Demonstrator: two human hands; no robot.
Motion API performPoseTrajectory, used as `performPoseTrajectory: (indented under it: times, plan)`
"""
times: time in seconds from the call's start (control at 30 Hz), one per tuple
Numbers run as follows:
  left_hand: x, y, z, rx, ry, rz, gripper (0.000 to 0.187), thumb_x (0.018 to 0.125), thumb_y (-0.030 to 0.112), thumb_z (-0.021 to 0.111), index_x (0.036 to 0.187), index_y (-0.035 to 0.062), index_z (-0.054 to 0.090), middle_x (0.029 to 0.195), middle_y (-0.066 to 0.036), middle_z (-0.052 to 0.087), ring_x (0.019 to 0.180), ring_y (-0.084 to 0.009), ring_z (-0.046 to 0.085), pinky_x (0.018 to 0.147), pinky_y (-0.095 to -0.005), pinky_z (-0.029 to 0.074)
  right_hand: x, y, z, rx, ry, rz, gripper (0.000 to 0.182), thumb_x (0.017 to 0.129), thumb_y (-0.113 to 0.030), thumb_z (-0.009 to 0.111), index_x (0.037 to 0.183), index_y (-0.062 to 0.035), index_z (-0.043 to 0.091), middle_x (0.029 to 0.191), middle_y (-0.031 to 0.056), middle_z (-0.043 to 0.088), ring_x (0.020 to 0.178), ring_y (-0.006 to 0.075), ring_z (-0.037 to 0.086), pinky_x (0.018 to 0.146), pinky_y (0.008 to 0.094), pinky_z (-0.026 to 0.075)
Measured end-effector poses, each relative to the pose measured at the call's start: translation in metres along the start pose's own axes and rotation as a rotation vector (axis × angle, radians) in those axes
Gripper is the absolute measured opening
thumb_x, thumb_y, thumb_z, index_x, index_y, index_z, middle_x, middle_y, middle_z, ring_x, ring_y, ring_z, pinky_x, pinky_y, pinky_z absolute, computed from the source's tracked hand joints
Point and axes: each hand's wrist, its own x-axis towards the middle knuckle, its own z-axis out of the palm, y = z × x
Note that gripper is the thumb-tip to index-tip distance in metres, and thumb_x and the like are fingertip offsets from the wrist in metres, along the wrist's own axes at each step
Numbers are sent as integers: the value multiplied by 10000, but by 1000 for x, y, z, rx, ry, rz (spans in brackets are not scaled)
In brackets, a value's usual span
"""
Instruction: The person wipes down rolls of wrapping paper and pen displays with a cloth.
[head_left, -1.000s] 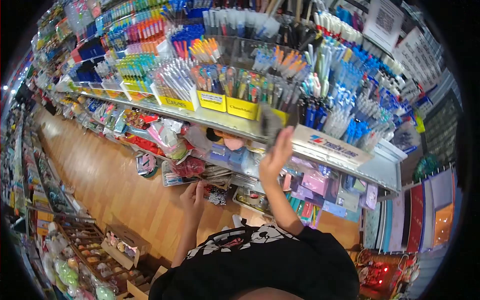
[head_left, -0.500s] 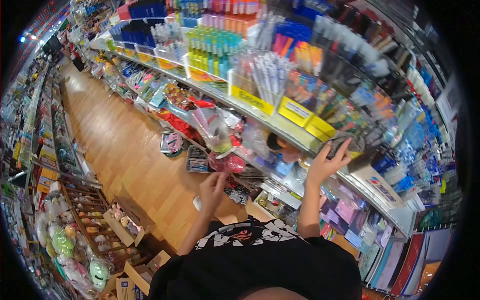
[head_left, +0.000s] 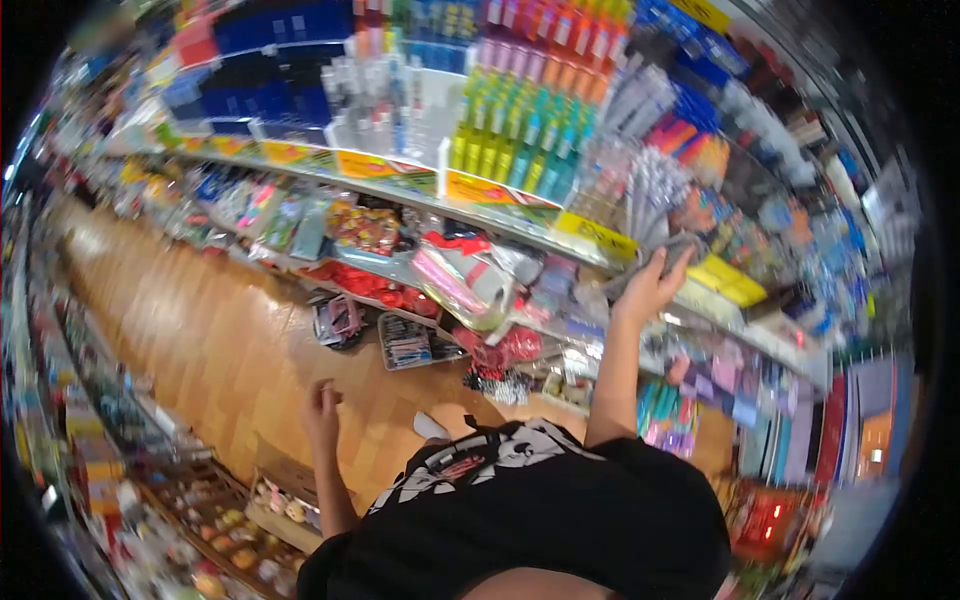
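My right hand (head_left: 652, 288) is closed on a grey cloth (head_left: 672, 252) at the shelf edge, beside yellow labels (head_left: 598, 236) and clear holders of pens (head_left: 655, 185). Low over the wooden floor hangs my left hand (head_left: 322, 402), its fingers curled together; whether anything is between them is too small to make out. Between the hands, on the lower shelf, lie a pink item in clear wrap (head_left: 447, 281) and red wrapped goods (head_left: 375, 287).
Rows of yellow, teal and orange markers (head_left: 520, 130) and dark blue boxes (head_left: 265, 100) stand on the upper shelf. A basket of packets (head_left: 408, 342) sits on the wooden floor (head_left: 215, 330). Cardboard boxes (head_left: 285, 525) with small toys are at the lower left.
The view has turned, and the marker rows now appear larger and further right. My right hand has moved left along the shelf edge with the cloth. My left hand has moved left, away from the red goods.
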Motion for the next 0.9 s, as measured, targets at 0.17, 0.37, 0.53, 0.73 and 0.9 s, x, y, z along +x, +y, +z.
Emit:
performPoseTrajectory:
  times: [0.17,0.37,0.53,0.73,0.9]
  plan:
    - [28,-18,-24,-35,43,-34,175,855,138,452,887,-1,553,634,-52,549,596,-111,522,579,-226,417,-24,-2,11,120,348,41,556,847,-217,473,1311,-34,226,1271,193,287,1173,288,287,980,355,200]
    - [49,18,27,-76,-128,74,201,857,166,462,950,5,539,659,-23,549,610,-84,516,552,-201,381,-67,-42,80,-9,110,28,649,857,-300,434,1337,-33,89,1154,241,333,1111,341,290,974,389,166]
    - [70,50,68,-120,-360,273,201,853,121,480,1000,-8,523,742,-29,550,682,-59,520,600,-179,398,-84,-38,64,10,-204,-119,651,842,-237,475,1334,-23,107,1089,191,351,1040,283,323,945,375,201]
    - [85,151,130,169,-168,788,344,809,104,517,1130,-5,456,1107,-165,497,1002,-253,495,847,-319,379,-39,-27,24,48,56,-38,629,841,-230,480,1325,-12,143,1238,196,292,1150,306,264,982,395,154]
    - [99,201,188,493,-68,1104,545,786,134,493,1267,-14,283,1318,-196,262,1230,-338,232,984,-431,208,-78,-36,83,18,-42,-139,616,831,-191,499,1317,-2,170,1244,212,285,1172,322,248,980,405,165]
